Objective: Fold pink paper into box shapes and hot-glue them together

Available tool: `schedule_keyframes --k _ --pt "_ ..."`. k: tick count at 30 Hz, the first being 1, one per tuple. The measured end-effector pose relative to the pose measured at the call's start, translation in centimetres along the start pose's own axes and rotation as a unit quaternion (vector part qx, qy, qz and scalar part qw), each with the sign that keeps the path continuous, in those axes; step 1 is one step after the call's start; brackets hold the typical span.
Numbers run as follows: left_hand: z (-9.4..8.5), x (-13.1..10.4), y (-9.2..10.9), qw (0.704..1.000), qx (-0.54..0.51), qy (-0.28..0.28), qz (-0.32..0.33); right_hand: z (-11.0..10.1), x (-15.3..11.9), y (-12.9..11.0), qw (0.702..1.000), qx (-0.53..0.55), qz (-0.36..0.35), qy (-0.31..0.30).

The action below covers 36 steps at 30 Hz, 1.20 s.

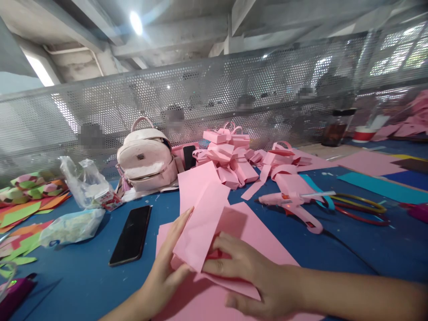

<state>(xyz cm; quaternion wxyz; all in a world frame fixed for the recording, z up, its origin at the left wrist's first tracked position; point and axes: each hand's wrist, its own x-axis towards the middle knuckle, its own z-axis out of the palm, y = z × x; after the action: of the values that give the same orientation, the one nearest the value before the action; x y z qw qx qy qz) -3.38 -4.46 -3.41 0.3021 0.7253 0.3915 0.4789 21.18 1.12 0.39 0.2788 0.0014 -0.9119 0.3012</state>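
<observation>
A folded piece of pink paper (202, 223) stands partly raised in front of me, its long panel tilted up and a pointed flap low on the right. My left hand (170, 254) grips its left edge, with the thumb near the lower corner. From the right, my right hand (244, 267) has its fingers curled against the fold, and the flap lies between them and the thumb. Some fingertips are hidden by the paper. Beneath both hands lie flat pink sheets (267, 236).
A pink glue gun (290, 203) with a cord lies right. Behind are a heap of pink paper boxes (230, 156) and a pale backpack (147, 156). A phone (130, 236) and plastic bag (73, 227) lie left. A perforated metal screen (207, 93) closes off the back.
</observation>
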Motion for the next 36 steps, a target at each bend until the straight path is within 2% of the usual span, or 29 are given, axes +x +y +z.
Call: schedule_keyframes --k 3,6,13,19,29,36 --pt "0.0 0.1 0.1 1.0 0.003 0.019 -0.003 0.0 -0.2 -0.2 1.0 0.009 0.012 0.007" --pt "-0.1 0.1 0.2 1.0 -0.002 0.013 0.001 -0.2 -0.2 -0.4 1.0 0.027 0.014 0.007" --pt "-0.1 0.0 0.1 1.0 0.001 -0.001 0.017 -0.7 0.4 -0.9 0.989 0.147 0.022 -0.02" --pt "-0.1 0.1 0.3 0.999 0.028 -0.009 0.025 -0.8 0.7 -1.1 0.988 0.15 0.013 -0.03" --pt "-0.1 0.5 1.2 0.994 0.045 -0.07 0.072 -0.9 -0.1 -1.5 0.987 0.117 0.074 -0.084" --pt "0.0 0.4 2.1 0.993 0.053 -0.066 0.076 -0.9 -0.1 -1.6 0.981 0.101 0.11 -0.127"
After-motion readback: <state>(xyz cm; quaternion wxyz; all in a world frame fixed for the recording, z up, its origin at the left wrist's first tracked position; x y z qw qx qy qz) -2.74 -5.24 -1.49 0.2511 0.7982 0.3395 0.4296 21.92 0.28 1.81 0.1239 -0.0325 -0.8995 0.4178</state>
